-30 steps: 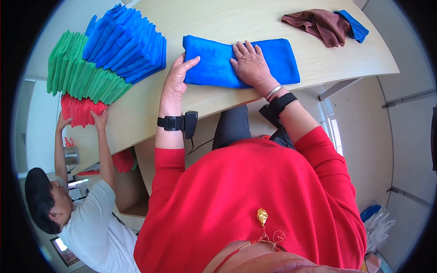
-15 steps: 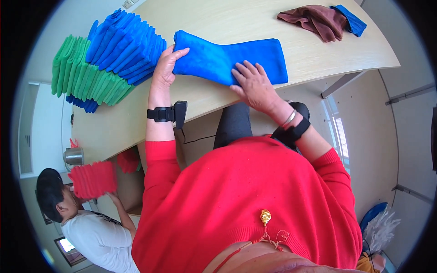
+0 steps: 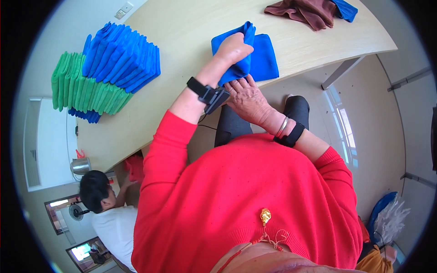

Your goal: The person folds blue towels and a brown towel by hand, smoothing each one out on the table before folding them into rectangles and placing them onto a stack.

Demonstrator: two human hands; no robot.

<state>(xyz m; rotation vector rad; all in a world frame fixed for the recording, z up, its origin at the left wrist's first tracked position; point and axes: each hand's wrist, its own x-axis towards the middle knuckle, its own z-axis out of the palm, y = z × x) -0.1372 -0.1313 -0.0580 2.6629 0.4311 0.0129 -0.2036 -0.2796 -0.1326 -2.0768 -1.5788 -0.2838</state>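
A blue cloth [image 3: 266, 57] lies on the table in front of me, its left part folded over toward the right. My left hand [image 3: 234, 48] is closed on the raised edge of that folded part, the fingertips hidden behind the fabric. At the cloth's near edge, by the table's rim, my right hand [image 3: 250, 98] rests with its fingers stretched out, touching the cloth. To the left stands a row of folded blue cloths [image 3: 120, 54], with folded green cloths [image 3: 91, 86] in front of it.
A brown cloth [image 3: 302, 13] and another blue cloth [image 3: 346, 10] lie crumpled at the far right of the table [image 3: 318, 50]. At lower left a co-worker [image 3: 114, 223] in white reaches toward red cloths [image 3: 134, 168] under the table. A metal pot [image 3: 81, 166] stands nearby.
My left hand has carried the cloth's left end over to the right, folding it. My right hand has slid to the near edge. The co-worker has lowered the red stack toward the shelf.
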